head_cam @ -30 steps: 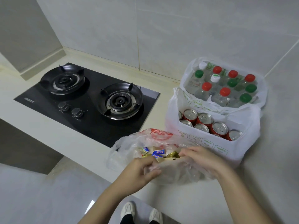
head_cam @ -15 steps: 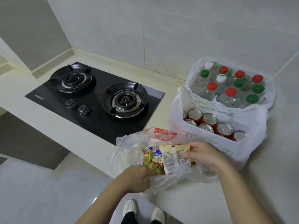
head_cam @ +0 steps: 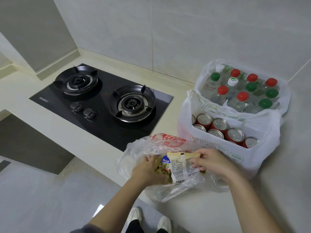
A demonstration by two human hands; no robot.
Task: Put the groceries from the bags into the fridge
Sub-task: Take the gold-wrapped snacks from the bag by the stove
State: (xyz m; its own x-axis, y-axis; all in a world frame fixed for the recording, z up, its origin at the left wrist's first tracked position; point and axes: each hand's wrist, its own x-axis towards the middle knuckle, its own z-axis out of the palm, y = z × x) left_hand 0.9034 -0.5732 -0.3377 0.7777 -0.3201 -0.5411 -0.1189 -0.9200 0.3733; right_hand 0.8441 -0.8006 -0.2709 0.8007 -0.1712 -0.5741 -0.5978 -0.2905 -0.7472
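Head view: groceries are seen in three bags on a pale counter (head_cam: 50,130).

A black gas hob (head_cam: 104,118) is set into the counter at the left. At the right, a white bag (head_cam: 262,148) is filled with red cans (head_cam: 235,134); behind it, touching, a second white bag (head_cam: 284,96) is filled with capped bottles (head_cam: 242,96). A clear bag (head_cam: 176,190) lies at the counter's near edge. Inside its mouth a pale packet (head_cam: 178,170) is pinched at the upper corner by the right hand (head_cam: 213,163) – fingers curled. A gold packet (head_cam: 162,172) is touched by the left hand (head_cam: 148,172); whether it is gripped cannot be told.
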